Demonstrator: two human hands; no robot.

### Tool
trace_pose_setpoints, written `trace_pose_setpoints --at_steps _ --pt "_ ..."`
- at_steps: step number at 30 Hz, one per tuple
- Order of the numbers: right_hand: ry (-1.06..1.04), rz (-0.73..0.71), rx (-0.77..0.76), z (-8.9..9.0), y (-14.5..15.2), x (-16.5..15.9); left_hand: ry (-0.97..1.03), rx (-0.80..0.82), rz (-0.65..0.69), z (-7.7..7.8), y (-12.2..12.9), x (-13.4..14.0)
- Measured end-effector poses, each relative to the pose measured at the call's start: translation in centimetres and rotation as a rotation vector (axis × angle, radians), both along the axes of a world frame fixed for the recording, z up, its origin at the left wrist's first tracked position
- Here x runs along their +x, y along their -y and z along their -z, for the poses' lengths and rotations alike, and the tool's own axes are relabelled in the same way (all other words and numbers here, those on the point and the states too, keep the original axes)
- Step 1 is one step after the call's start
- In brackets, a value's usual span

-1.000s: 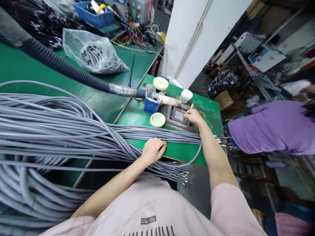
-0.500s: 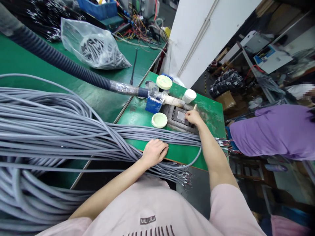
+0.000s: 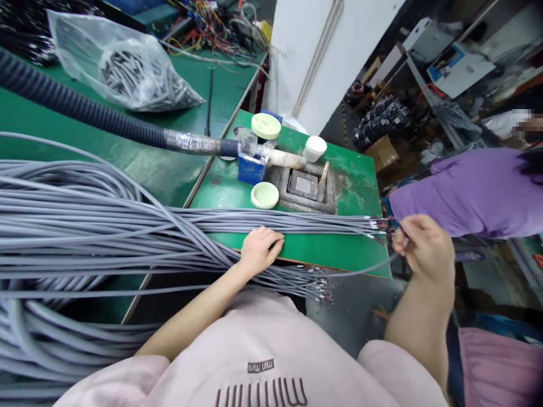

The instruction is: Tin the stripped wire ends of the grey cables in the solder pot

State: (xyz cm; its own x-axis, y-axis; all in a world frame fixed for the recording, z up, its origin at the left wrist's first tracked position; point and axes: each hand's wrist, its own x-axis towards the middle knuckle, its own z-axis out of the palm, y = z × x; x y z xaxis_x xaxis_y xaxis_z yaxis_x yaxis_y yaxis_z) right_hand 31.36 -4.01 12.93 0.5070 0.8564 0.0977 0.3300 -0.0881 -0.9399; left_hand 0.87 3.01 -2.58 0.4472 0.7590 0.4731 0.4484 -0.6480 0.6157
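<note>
My right hand (image 3: 424,246) is raised off the table's right end, its fingers pinched on the end of a grey cable (image 3: 365,270). That cable runs back left along the table's front edge. My left hand (image 3: 261,249) rests at the front edge with curled fingers, beside a bundle of grey cables (image 3: 288,220); what lies under its fingers is hidden. Beyond the bundle, a square solder pot (image 3: 304,185) is set in the green table (image 3: 356,183), with a flat scraper (image 3: 323,180) leaning on its right side. A pale round dish (image 3: 265,195) sits left of the pot.
A ribbed hose (image 3: 106,116) ends in a nozzle over the pot, held at a blue block (image 3: 251,168). A white tub (image 3: 314,148) and a yellow-lidded tub (image 3: 266,125) stand behind. More cable coils (image 3: 63,226) fill the left. A co-worker in purple (image 3: 458,192) is at right.
My right hand has moved from the pot out to the right with the cable end. The scraper now shows uncovered at the pot. My left hand has hardly moved; the view has shifted slightly.
</note>
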Motion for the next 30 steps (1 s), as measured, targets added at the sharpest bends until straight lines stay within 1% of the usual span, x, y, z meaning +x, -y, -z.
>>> trace_pose_setpoints --at_steps 1,2,4,5,6,7,8,9,10,11,13,14,15,16,17,19,22,24,26,28,29,30 --pt "-0.006 0.089 -0.04 0.7 2.8 0.9 0.012 -0.005 0.009 -0.2 0.0 0.0" --pt "-0.006 0.166 -0.117 1.6 5.5 1.9 0.015 -0.004 0.016 -0.4 -0.1 0.1" --pt "0.073 0.333 -0.304 4.1 9.9 3.5 -0.019 0.015 0.014 -0.8 -0.3 0.5" --pt "0.215 0.496 -0.348 5.5 11.6 3.9 -0.059 0.028 0.005 -1.0 -0.5 0.8" --pt "0.347 0.585 -0.418 6.8 12.9 4.0 -0.11 0.042 -0.007 -1.1 -0.8 1.2" --pt "0.416 0.639 -0.433 7.9 13.7 3.7 -0.166 0.055 -0.017 -1.2 -1.1 1.6" --pt "0.395 0.634 -0.423 8.9 14.1 3.0 -0.221 0.067 -0.026 -1.2 -1.4 2.1" --pt "0.272 0.554 -0.388 9.7 14.0 1.8 -0.268 0.078 -0.032 -1.2 -1.7 2.6" --pt "0.086 0.425 -0.348 10.4 13.5 0.2 -0.304 0.086 -0.034 -1.2 -2.0 3.0" --pt "-0.102 0.237 -0.358 10.9 12.6 -1.6 -0.327 0.089 -0.031 -1.3 -2.2 3.4" --pt "-0.386 -0.139 -0.399 11.6 10.1 -5.6 -0.329 0.082 -0.011 -1.7 -2.2 3.7" --pt "-0.502 -0.278 -0.408 11.8 8.6 -7.3 -0.311 0.073 0.009 -2.0 -1.9 3.7" --pt "-0.597 -0.342 -0.392 11.9 7.1 -8.7 -0.281 0.062 0.035 -2.5 -1.6 3.5" --pt "-0.675 -0.358 -0.344 11.9 5.7 -9.7 -0.242 0.051 0.067 -3.0 -1.1 3.2" --pt "-0.731 -0.317 -0.247 11.8 4.4 -10.2 -0.2 0.039 0.102 -3.6 -0.4 2.7" --pt "-0.789 -0.145 -0.033 11.2 2.4 -9.7 -0.106 -0.001 0.162 -4.6 0.9 1.7" --pt "-0.802 0.145 0.196 9.9 1.0 -6.5 -0.017 -0.077 0.237 -5.4 2.3 0.7" --pt "-0.768 0.289 0.308 8.9 0.9 -4.3 -0.021 -0.116 0.248 -5.2 2.6 0.6" --pt "-0.679 0.356 0.41 7.9 1.3 -2.9 -0.066 -0.141 0.242 -4.7 2.4 0.7" --pt "-0.516 0.365 0.482 7.1 2.4 -2.7 -0.107 -0.168 0.248 -4.2 2.2 1.0" --pt "-0.418 0.342 0.474 6.8 3.1 -3.1 -0.111 -0.194 0.265 -4.1 2.1 1.1" --pt "-0.316 0.295 0.428 6.5 3.8 -3.8 -0.094 -0.234 0.29 -4.1 2.1 1.2"
